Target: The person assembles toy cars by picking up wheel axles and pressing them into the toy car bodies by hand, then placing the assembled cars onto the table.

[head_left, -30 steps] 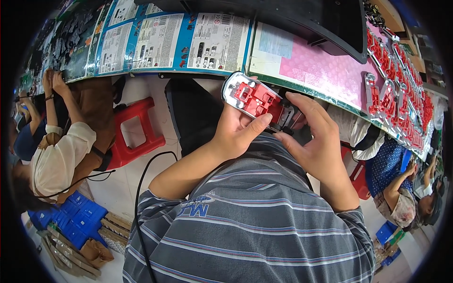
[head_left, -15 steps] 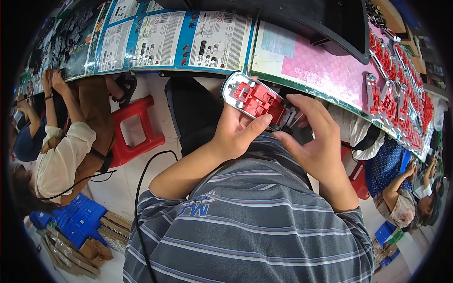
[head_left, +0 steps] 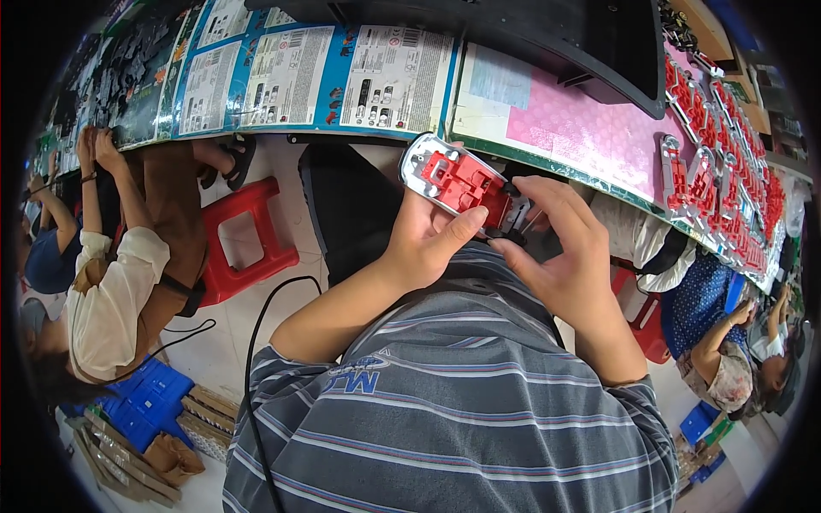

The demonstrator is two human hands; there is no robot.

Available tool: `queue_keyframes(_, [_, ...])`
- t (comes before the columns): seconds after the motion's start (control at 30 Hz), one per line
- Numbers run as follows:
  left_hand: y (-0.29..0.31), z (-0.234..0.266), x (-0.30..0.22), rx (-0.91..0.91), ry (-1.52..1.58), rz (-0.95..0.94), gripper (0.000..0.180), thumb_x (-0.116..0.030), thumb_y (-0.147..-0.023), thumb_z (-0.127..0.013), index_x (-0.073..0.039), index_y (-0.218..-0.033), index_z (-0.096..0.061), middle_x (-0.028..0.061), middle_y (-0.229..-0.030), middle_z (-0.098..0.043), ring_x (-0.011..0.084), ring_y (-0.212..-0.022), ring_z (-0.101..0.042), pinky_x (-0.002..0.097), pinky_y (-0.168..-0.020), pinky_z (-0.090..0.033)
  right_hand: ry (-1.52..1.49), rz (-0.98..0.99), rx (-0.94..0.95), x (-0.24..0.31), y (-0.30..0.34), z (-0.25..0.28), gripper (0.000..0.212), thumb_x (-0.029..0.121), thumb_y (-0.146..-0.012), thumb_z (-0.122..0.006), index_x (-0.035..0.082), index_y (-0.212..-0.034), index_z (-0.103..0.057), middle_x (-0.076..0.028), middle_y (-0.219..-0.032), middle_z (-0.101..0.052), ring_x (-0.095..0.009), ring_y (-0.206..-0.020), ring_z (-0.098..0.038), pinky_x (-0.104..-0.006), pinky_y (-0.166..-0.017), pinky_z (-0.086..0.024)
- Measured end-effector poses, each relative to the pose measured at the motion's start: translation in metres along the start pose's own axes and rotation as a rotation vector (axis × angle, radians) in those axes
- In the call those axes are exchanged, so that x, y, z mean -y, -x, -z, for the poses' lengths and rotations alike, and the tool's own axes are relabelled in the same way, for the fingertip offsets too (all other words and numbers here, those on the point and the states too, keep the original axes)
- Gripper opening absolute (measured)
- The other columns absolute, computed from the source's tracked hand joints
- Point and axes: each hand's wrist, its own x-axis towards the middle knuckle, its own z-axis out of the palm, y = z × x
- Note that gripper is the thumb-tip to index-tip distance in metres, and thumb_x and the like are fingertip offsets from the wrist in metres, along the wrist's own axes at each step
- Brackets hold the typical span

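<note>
Red-and-white toy car chassis (head_left: 457, 182), held up before the chest below the bench edge (head_left: 564, 171): left hand (head_left: 425, 239) clamped on its underside should keep it steady while right hand (head_left: 560, 248) pinches the dark end, whose fingertip work and small parts stay hidden.

1. both forearms rise from the lower edge and meet in front of the chest, bare below short striped sleeves.
2. the left hand (head_left: 425, 235) is cupped palm up, wrist bent a little, thumb stretched rightward with its tip next to the right hand's fingers.
3. the right hand (head_left: 560, 256) stands with its back to the camera, fingers curled inward and up, fingertips (head_left: 523, 198) pinched together near the left thumb.
4. the hands touch or nearly touch at the thumbs.
</note>
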Motion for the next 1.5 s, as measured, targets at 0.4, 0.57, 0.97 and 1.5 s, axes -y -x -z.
queue_keyframes(0.4, [0.0, 0.0, 0.001, 0.011, -0.011, -0.035, 0.074, -0.004, -0.098, -0.063, -0.001, -0.155, -0.016, 0.0159, -0.14, -0.048, 0.0208, -0.128, -0.054, 0.0369, -0.109, -0.044, -0.075, -0.055, 0.018, 0.004, -0.004, 0.004, 0.061, 0.008, -0.069, -0.089, -0.001, -0.123, -0.062, -0.014, -0.111, -0.067, -0.022, -0.076, -0.061, -0.0307, -0.071, -0.054])
queue_keyframes(0.57, [0.0, 0.0, -0.001, -0.006, 0.018, -0.037, 0.073, -0.002, -0.098, -0.061, 0.0, -0.155, -0.016, 0.0165, -0.142, -0.047, 0.0215, -0.13, -0.052, 0.0378, -0.11, -0.043, -0.028, 0.022, -0.01, 0.001, -0.005, -0.006, 0.062, 0.009, -0.069, -0.089, -0.001, -0.123, -0.062, -0.017, -0.117, -0.066, -0.029, -0.092, -0.066, -0.0346, -0.074, -0.056])
queue_keyframes(0.97, [-0.009, 0.002, 0.012, 0.025, 0.092, -0.027, 0.066, -0.007, -0.098, -0.064, -0.002, -0.149, -0.023, 0.0118, -0.139, -0.048, 0.018, -0.128, -0.051, 0.0359, -0.109, -0.042, -0.346, -0.168, -0.325, -0.028, 0.002, 0.045, 0.054, 0.015, -0.09, -0.07, -0.007, -0.135, -0.052, -0.015, -0.132, -0.06, -0.011, -0.095, -0.053, -0.0263, -0.086, -0.044])
queue_keyframes(1.5, [-0.006, 0.005, 0.005, -0.023, -0.042, -0.027, 0.069, -0.01, -0.099, -0.062, 0.0, -0.154, -0.02, 0.0153, -0.138, -0.05, 0.0215, -0.126, -0.055, 0.0373, -0.109, -0.042, 0.667, -0.025, -0.597, -0.147, -0.183, 0.193, 0.061, 0.039, -0.086, -0.079, -0.002, -0.127, -0.06, -0.029, -0.127, -0.056, -0.043, -0.112, -0.061, -0.0462, -0.096, -0.051])
